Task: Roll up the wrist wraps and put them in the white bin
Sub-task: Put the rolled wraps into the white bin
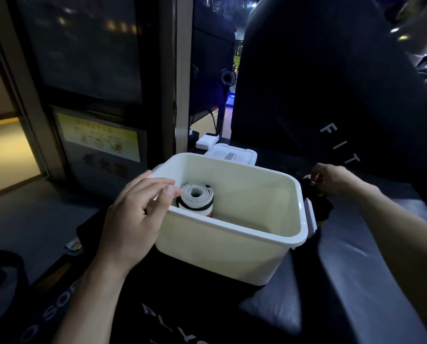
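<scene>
Left hand [135,214] hovers at the near-left corner of the bin [234,247], fingers loosely curled & apart, holding nothing; fingertips sit over the rim, just beside the roll [196,201] but not plainly touching it. Right hand [331,180] is past the bin's far-right corner, fingers bent down onto a dark wrap [316,204] lying outside the bin against its right latch. It looks like a pinch, but the spot is too dark to tell whether the fingers have closed on it.

Key relation: the loose wrap lies right of the bin, so the right hand is far nearer; left hand is across the bin from it. The wrap's long axis can't be read, it's a dark bunch in shadow.

Bin contents: one rolled wrap, pale w/ a black band round it, standing on end in the near-left corner, core opening facing up. Rest of the bin floor shows bare.

Judgement: one wrap done, second not yet rolled; next move prob. means lifting it toward the left hand so both can roll.

Beyond the bin: its white lid [230,156] lies flat, touching the far rim.
</scene>
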`<state>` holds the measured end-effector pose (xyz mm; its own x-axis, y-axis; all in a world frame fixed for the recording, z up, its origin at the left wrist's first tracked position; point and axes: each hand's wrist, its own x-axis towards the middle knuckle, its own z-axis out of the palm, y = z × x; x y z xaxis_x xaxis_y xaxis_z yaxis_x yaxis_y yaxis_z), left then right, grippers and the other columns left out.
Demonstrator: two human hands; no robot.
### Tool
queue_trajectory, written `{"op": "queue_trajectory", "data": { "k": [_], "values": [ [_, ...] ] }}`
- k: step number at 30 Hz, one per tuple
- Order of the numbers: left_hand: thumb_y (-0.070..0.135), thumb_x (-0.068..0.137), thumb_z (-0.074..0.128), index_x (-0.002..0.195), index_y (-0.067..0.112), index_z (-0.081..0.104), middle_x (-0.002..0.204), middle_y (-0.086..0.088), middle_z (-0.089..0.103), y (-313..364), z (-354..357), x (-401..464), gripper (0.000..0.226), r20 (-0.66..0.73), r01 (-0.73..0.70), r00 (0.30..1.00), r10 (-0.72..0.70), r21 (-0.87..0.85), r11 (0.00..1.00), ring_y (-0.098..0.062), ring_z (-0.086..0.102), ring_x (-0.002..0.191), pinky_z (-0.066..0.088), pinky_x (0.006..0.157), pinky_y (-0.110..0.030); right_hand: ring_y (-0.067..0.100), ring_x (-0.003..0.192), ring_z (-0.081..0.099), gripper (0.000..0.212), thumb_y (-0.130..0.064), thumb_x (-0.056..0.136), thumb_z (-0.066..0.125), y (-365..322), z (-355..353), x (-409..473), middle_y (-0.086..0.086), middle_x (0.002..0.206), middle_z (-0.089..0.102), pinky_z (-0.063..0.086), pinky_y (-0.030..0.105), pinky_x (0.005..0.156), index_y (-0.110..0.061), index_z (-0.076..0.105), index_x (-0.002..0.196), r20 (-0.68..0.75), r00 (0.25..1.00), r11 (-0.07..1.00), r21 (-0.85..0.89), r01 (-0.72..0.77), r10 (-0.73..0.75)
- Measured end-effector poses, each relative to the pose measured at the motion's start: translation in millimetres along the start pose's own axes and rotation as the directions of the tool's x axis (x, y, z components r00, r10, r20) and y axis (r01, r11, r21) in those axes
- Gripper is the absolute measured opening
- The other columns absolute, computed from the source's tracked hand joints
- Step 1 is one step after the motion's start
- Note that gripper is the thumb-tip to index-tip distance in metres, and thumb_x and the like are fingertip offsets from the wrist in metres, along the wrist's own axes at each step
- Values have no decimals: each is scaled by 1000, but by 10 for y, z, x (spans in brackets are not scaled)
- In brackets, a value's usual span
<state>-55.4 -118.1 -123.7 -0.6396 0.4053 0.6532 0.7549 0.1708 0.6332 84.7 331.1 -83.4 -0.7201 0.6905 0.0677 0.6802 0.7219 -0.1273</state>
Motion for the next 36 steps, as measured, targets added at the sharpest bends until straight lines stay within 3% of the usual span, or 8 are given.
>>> {"op": "queue_trajectory", "data": {
  "k": [4, 12, 18, 22, 24, 27, 32, 36],
  "values": [
    [48, 100, 44, 97, 42, 73, 116, 28, 67, 17, 12, -8, 31, -13, -11, 1000, 11, -16, 1000, 1, 46, 136, 30, 113, -15, 32, 88, 60, 33, -36, 82, 77, -28, -1, -147, 11, 104, 58, 55, 41, 80, -26, 51, 99, -37, 999, 1000, -4, 7, -7],
    [35, 101, 50, 106, 24, 76, 117, 28, 65, 39, 7, -41, 28, -33, -12, 999, 9, -78, 997, 26, 38, 125, 26, 112, -8, 28, 83, 57, 37, -41, 73, 79, -301, -541, -600, 11, 94, 60, 46, 35, 69, -14, 61, 92, -254, 967, 997, 82, 13, 9],
    [45, 101, 46, 124, 30, 68, 136, 25, 60, -6, -22, -58, 36, 16, 66, 998, -65, -139, 988, 17, 33, 139, 26, 108, -4, 17, 91, 56, 57, -47, 70, 81, -1213, -1133, -933, 0, 110, 57, 42, 27, 79, -26, 61, 118, -433, 868, 916, 194, 352, -242],
    [41, 102, 38, 138, 29, 58, 144, 21, 56, -36, -40, -64, 43, 29, 114, 994, -110, -216, 970, 2, 44, 141, 33, 110, -14, 9, 86, 67, 56, -55, 58, 70, -2005, -1143, -1198, -8, 98, 73, 54, 29, 77, -27, 73, 107, -254, 838, 753, 368, 545, -483],
    [39, 102, 36, 142, 29, 55, 145, 21, 55, -47, -62, -66, 45, 31, 116, 993, -112, -228, 967, 4, 46, 138, 32, 107, -7, 7, 86, 67, 46, -52, 63, 73, -2289, -1022, -1274, -11, 94, 73, 54, 29, 76, -29, 75, 103, -111, 808, 738, 351, 576, -578],
    [38, 102, 36, 144, 31, 53, 146, 22, 54, -55, -90, -57, 45, 52, 131, 991, -122, -237, 963, 7, 45, 137, 32, 106, -5, 6, 80, 66, 60, -62, 62, 72, -2563, -809, -1313, -10, 101, 73, 55, 29, 74, -26, 75, 110, 71, 782, 755, 332, 566, -619],
    [38, 103, 37, 142, 31, 55, 142, 23, 57, -59, -97, -44, 44, 45, 118, 993, -110, -210, 971, 11, 50, 129, 34, 102, -4, 18, 75, 73, 46, -28, 85, 77, -2788, -503, -1227, 1, 117, 70, 59, 35, 80, -18, 66, 129, 288, 747, 788, 376, 488, -599],
    [38, 102, 37, 140, 35, 56, 138, 23, 59, -80, -100, -48, 42, 50, 128, 991, -121, -198, 972, 1, 58, 122, 38, 99, -7, 8, 86, 63, 38, -13, 88, 65, -2918, -307, -1245, -10, 108, 67, 49, 26, 74, -25, 67, 124, 348, 649, 730, 203, 652, -676]
  ]
}}
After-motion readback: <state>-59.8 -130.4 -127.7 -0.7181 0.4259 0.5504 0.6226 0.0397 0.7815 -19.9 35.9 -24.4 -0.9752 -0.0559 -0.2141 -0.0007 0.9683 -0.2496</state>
